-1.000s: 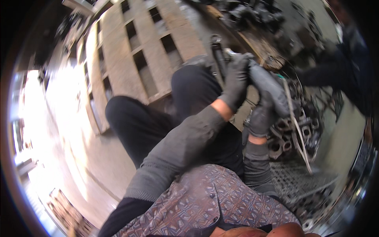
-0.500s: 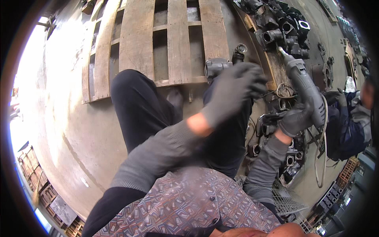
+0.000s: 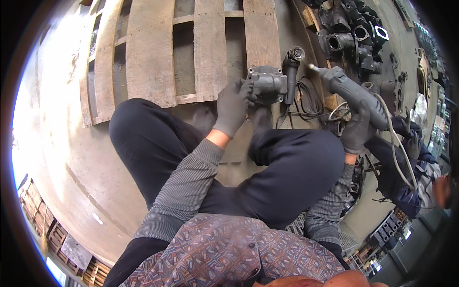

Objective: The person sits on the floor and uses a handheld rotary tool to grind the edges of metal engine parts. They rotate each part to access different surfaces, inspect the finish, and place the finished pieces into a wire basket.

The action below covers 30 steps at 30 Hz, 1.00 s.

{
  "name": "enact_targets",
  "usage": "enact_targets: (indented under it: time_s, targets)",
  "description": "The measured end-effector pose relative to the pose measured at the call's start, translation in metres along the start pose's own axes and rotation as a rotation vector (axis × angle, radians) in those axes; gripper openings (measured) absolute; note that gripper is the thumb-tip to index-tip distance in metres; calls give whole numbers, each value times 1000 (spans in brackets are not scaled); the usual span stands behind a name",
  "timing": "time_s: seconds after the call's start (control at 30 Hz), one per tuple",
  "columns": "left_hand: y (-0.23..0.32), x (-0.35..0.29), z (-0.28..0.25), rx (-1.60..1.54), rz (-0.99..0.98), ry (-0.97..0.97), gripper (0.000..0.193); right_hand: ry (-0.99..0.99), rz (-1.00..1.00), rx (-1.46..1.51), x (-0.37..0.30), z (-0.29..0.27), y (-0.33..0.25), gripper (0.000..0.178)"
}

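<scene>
The housing under work, a grey metal housing [image 3: 268, 84], sits at the near edge of a wooden pallet [image 3: 150, 48], just above the centre of the frame. The gloved left hand [image 3: 233, 107] has its fingers curled at the housing's left end; whether it grips or only touches cannot be told. The gloved right hand [image 3: 359, 128], right of centre, is closed around the body of a grey die grinder [image 3: 354, 90], its tip directed to the upper left. A dark angle grinder [image 3: 290, 76] lies just beside the housing's right side.

The pallet, its slats worn and stained, rests on a concrete floor [image 3: 95, 172], brightly lit at left and marked by a dark streak. Dark metal castings [image 3: 351, 36] are heaped at upper right. A co-worker [image 3: 406, 186] occupies the right edge; stacked pallets [image 3: 38, 210] stand at lower left.
</scene>
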State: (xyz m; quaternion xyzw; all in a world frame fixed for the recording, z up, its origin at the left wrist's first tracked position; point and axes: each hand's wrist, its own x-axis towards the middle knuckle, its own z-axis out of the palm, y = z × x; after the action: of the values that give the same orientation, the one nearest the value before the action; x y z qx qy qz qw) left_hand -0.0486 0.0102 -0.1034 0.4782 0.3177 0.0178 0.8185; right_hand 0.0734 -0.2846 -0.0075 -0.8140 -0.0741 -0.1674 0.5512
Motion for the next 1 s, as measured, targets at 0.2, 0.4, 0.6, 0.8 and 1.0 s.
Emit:
enact_targets:
  time_s: [0.2,0.4,0.6,0.8,1.0]
  targets:
    - [-55,25,-4,596,158,169,31,-124,116,11,-2,48,10,44]
    - [-69,26,7,716,15,207,43,-233,39,-113,4,79,23,27]
    - [-61,24,11,706,19,183,39,-273,139,-30,10,97,24,45]
    - [-66,24,11,760,18,167,38,-265,194,43,6,103,25,46]
    - [-63,24,10,748,-1,149,35,-263,106,-64,6,103,33,28]
